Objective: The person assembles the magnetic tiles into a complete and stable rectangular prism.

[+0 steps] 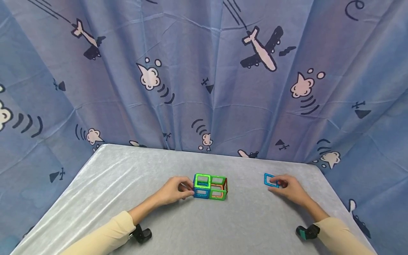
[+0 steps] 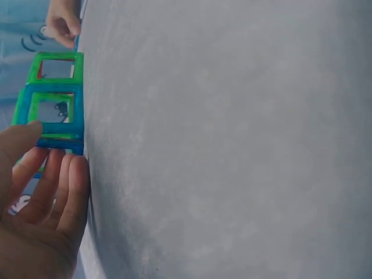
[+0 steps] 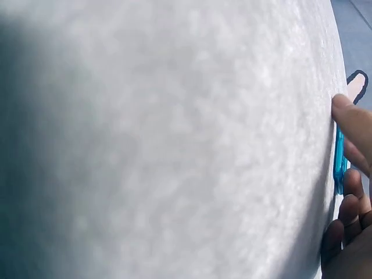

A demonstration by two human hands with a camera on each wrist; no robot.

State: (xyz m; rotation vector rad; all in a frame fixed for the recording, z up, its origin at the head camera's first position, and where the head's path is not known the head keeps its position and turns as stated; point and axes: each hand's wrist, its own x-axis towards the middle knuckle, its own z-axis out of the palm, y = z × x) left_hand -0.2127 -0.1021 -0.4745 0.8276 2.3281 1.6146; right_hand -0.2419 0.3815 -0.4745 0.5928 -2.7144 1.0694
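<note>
A small box-like structure of see-through magnetic tiles (image 1: 217, 199) stands on the table, with blue and green frames showing plus some red and orange at its right end. My left hand (image 1: 173, 190) holds its left end; in the left wrist view the thumb lies on a corner of the blue front tile (image 2: 78, 110) and the fingertips touch the left side. Well to the right, my right hand (image 1: 288, 189) pinches a single blue square magnetic tile (image 1: 265, 179) by its right side. In the right wrist view the fingers partly hide this blue tile (image 3: 339, 163).
A pale grey cloth covers the table (image 1: 248, 219). Behind its far edge hangs a blue curtain (image 1: 191, 71) printed with airplanes and clouds. Black wrist devices sit at the left sleeve (image 1: 118, 226) and the right sleeve (image 1: 338, 233).
</note>
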